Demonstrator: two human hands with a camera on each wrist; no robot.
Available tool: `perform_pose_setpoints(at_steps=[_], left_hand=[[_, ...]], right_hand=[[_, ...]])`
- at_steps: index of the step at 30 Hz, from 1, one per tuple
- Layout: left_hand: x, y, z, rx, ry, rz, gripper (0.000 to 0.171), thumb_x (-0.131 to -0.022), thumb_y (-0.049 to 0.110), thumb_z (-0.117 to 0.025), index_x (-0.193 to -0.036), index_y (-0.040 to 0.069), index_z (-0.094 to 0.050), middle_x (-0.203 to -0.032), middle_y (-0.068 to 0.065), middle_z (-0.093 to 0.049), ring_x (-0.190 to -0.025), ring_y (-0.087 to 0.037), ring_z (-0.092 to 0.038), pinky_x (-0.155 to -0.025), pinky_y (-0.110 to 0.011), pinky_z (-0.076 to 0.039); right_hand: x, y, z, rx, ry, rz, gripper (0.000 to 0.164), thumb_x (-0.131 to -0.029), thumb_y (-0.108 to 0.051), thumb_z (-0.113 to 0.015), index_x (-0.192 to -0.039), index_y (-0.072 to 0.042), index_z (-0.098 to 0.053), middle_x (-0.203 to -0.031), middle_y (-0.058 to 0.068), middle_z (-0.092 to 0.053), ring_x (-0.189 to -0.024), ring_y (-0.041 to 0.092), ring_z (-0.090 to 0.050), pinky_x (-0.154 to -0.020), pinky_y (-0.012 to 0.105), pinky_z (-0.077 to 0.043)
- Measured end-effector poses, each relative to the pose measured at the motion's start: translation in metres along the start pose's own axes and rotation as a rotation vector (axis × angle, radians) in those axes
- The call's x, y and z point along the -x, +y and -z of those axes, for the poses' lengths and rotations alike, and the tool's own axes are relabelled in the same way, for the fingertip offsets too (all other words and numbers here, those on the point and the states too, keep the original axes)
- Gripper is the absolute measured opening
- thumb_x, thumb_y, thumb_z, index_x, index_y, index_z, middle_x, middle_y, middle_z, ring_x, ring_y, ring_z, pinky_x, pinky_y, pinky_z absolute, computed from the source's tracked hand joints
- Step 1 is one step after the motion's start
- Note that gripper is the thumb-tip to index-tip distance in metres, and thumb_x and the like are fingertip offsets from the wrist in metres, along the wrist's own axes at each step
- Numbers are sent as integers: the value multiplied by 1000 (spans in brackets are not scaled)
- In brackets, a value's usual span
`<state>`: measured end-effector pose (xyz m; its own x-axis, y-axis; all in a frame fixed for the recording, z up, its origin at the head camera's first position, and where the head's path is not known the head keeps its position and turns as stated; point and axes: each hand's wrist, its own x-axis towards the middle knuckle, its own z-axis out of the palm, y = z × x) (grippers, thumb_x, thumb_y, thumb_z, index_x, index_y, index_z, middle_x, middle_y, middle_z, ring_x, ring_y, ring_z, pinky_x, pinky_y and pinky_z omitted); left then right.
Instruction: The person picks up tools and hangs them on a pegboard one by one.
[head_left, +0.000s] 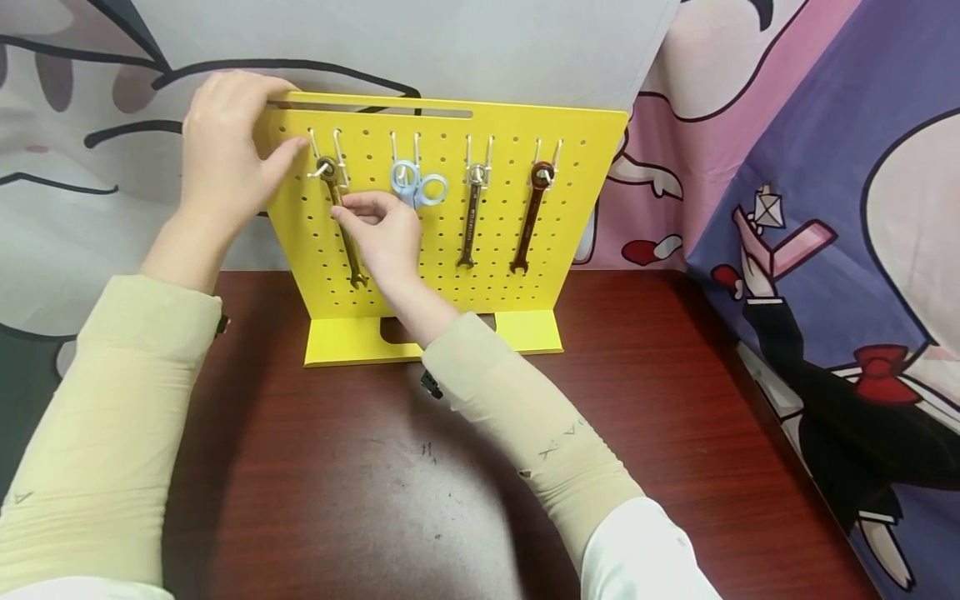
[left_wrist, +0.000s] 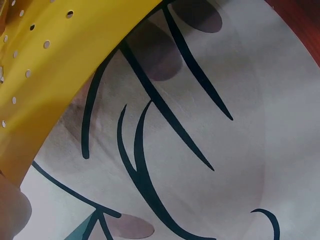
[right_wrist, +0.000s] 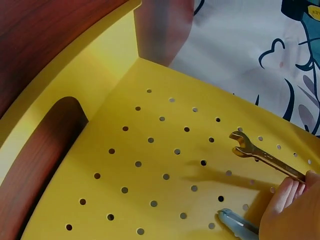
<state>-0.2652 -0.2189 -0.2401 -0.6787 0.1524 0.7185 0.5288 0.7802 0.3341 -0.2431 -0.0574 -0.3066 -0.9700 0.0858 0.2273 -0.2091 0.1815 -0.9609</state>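
Observation:
A yellow pegboard [head_left: 592, 142] stands upright at the back of the table. My left hand [head_left: 225, 146] grips its upper left corner, thumb against the front. With thumb and fingers, my right hand [head_left: 386, 237] pinches the shaft of a gold-coloured combination wrench [head_left: 349, 254] at the leftmost hook [head_left: 339, 150]. The wrench's ring end is up at that hook; its open end points down, in front of the holes in the right wrist view. Light blue scissors [head_left: 405, 179] hang just right of the wrench, their lower part hidden by my right hand in the head view.
Farther right on the board hang a dark grey wrench [head_left: 471, 221] and a reddish-brown wrench [head_left: 529, 221], each on a white hook. The board's foot [head_left: 341, 342] rests on the dark red wooden table [head_left: 337, 467]. Printed cloth [head_left: 487, 50] hangs behind.

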Motion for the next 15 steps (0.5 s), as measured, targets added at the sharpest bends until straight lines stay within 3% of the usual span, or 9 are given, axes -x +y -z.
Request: perform_pose_setpoints(at_steps=[5,15], left_hand=[[-1,0,1,0,-4,-3,41,-97,12,-76,-136,3,-67,-136,-21,-69,-137,-40,-54,-126,-45,-36],[-1,-3,-1,-16,-19,-2,42,-98,14,-75,-137,4,-66,-138,-20,-68,-138,-38,-54,-127,-44,-35]], right_hand=[[0,0,-2,17,7,39,20,-91,-9,-83,-109,-2,-80,-106,12,-83,-93,18,-79,-76,8,-58],[2,3,0,49,-39,26,23,-94,-7,-80,-117,-4,-79,-113,9,-82,-99,14,-80,-81,8,-59]])
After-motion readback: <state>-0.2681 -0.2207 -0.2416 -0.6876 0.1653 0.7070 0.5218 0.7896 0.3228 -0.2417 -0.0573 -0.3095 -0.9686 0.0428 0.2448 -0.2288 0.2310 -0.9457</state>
